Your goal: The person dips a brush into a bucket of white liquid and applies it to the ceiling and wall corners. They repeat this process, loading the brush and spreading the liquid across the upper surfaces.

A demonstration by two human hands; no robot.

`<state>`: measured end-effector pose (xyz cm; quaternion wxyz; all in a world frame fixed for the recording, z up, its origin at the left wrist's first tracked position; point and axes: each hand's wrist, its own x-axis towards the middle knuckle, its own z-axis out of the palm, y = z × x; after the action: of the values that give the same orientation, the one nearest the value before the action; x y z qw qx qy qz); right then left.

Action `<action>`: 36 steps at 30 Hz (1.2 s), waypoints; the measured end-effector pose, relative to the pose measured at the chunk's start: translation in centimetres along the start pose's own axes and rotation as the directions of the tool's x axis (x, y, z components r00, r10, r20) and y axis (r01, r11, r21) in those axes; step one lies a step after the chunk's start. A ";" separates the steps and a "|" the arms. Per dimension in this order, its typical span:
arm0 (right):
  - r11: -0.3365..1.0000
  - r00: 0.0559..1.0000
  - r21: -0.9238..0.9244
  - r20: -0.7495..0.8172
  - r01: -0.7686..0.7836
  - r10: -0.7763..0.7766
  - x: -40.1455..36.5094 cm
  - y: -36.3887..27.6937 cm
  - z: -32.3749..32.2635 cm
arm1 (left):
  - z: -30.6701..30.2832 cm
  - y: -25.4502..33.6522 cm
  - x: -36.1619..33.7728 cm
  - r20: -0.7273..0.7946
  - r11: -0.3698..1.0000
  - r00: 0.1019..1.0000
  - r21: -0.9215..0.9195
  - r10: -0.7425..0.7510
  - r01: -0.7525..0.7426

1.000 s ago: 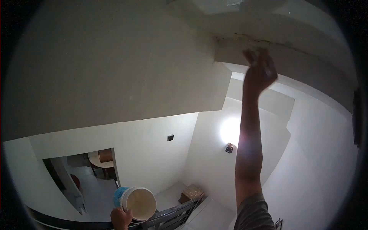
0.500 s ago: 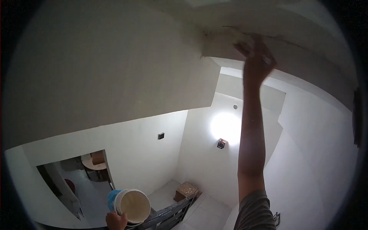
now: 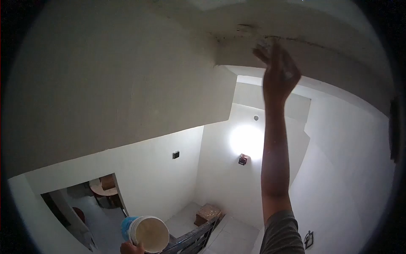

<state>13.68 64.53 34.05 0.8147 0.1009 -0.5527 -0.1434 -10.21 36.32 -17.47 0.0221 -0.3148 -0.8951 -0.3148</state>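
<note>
My left hand [image 3: 132, 248] is at the bottom of the view, closed on the rim of a white bucket [image 3: 134, 228] with a blue patch on its side. Tilted towards me, the bucket shows a pale beige inside. High above, my right hand [image 3: 280, 70] is raised to the edge where the ceiling meets a beam [image 3: 330, 59]. Its fingers are bent together, partly blurred, near a dark crack line [image 3: 313, 43]. A small pale thing seems to be at the fingertips, too blurred to name.
Below the bucket runs a dark metal railing [image 3: 196, 236]. A brown box [image 3: 208, 214] sits on the floor by the wall. A bright lamp [image 3: 243, 159] shines on the far wall. Through a doorway at left, a round table [image 3: 102, 190] shows. A large slanted surface [image 3: 114, 80] hangs overhead.
My right hand remains at the ceiling edge, its fingers shifted slightly left. The view has tilted a little, and the bucket with my left hand sits slightly lower and to the right.
</note>
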 end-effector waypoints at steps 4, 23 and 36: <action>0.984 0.964 0.144 -0.229 -0.107 0.139 0.3 -3.2 -1.4 | -0.3 -0.8 0.2 0.023 0.996 0.995 -0.005 0.093 -0.093; 0.978 0.901 0.123 -0.422 0.171 -0.104 -1.7 -2.6 -2.9 | -0.4 0.2 0.3 0.038 0.999 0.998 -0.003 -0.049 0.049; 0.991 0.992 -0.127 -0.118 -0.047 0.032 -3.2 -2.8 3.5 | 0.8 -0.8 0.5 0.022 0.999 1.000 0.053 -0.002 0.001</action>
<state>8.93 63.03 31.66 0.8530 0.0451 -0.4959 -0.1566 -10.97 36.60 -18.43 0.0202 -0.3168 -0.9036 -0.2876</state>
